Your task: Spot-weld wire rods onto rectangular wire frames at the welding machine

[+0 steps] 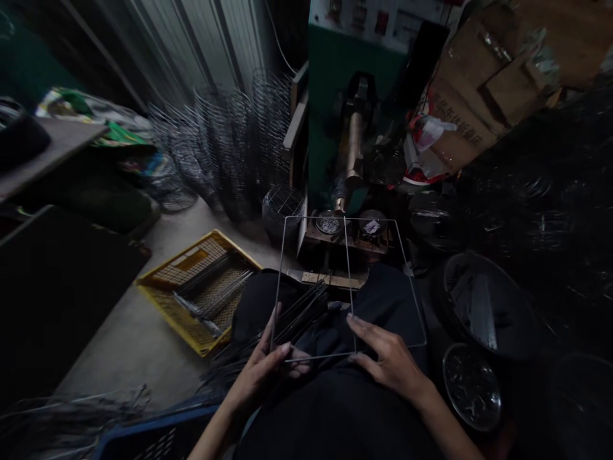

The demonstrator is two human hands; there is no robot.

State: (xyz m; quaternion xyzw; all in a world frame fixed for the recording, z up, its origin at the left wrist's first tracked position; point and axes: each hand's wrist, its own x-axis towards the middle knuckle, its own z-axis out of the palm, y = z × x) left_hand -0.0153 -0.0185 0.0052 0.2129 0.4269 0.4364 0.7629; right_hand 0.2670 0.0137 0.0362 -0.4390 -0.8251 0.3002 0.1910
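Observation:
A square wire frame [407,275] with one wire across its middle lies over my lap, reaching toward the machine ahead. My left hand [268,370] pinches the frame's near left corner, fingers closed on the wire. My right hand [387,361] rests on the near edge by the middle wire, fingers curled down onto it. A bundle of thin dark wire rods [297,313] lies on my left thigh under the frame.
A green welding machine [354,121] with a brass cylinder stands ahead. A yellow crate [201,291] holding rods sits on the floor left. Stacked wire baskets [230,140] line the back. Round dark bowls [472,386] and cardboard boxes [479,83] are at right.

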